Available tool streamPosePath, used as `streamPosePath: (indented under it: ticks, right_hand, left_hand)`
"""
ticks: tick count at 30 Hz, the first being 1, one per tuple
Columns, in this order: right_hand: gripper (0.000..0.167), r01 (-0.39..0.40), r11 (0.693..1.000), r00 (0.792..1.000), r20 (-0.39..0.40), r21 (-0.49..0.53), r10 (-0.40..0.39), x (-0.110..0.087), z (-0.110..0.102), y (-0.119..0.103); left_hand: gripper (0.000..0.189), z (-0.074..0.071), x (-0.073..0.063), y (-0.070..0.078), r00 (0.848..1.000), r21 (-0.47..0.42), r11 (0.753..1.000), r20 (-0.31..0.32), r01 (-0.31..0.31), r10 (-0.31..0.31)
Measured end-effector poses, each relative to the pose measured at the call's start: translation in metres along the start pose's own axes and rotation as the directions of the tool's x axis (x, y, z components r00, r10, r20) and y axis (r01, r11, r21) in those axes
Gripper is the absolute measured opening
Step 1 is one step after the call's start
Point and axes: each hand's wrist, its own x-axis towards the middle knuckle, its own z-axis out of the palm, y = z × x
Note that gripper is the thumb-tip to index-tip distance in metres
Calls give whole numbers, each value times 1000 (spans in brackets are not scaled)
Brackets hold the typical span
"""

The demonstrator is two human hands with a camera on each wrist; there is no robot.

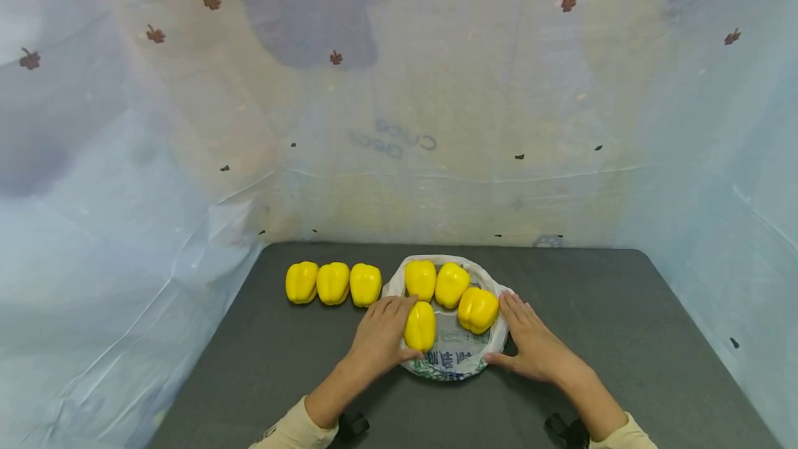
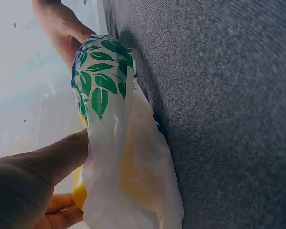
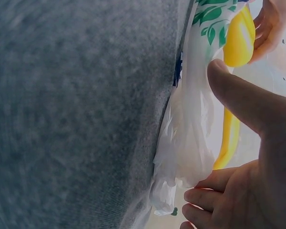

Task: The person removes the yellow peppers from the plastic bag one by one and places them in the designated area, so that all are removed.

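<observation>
Between left hand (image 1: 382, 335) and right hand (image 1: 535, 346) lies a plastic bag (image 1: 455, 338).

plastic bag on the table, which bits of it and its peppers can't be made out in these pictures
Bag underside: every view, hidden against the table.
Bag's left rim: head view, partly behind the left hand.
Bag's print: head view, too small to read surely.
Peppers: left wrist view, mostly behind the bag's wall.
Bag's near end: left wrist view, cut off by the lower edge.
</observation>
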Motion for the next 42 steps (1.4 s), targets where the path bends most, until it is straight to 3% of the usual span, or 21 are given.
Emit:
streamPosePath:
  ticks: [15,22,27,35,42]
  right_hand:
    - [120,19,1000,1000,-7,7,-18,-3,-4,-7]
    - [120,20,1000,1000,-9,8,-20,-3,-2,-5]
    - [119,20,1000,1000,-7,5,-20,-2,-1,-3]
    - [120,14,1000,1000,-5,2,-14,-2,0,-3]
    - [122,15,1000,1000,-11,1,-14,-3,0,-3]
  left_hand:
    - [100,-2,2,-1,998,-142,989,-62,-41,32]
    - [102,-5,1,-3,998,-178,983,-47,-42,34]
    - [103,-13,-1,-7,999,-222,974,-35,-31,24]
    - [98,-30,-7,-18,994,-264,963,-107,-46,18]
    - [98,-41,-12,-29,994,-293,956,-107,-33,2]
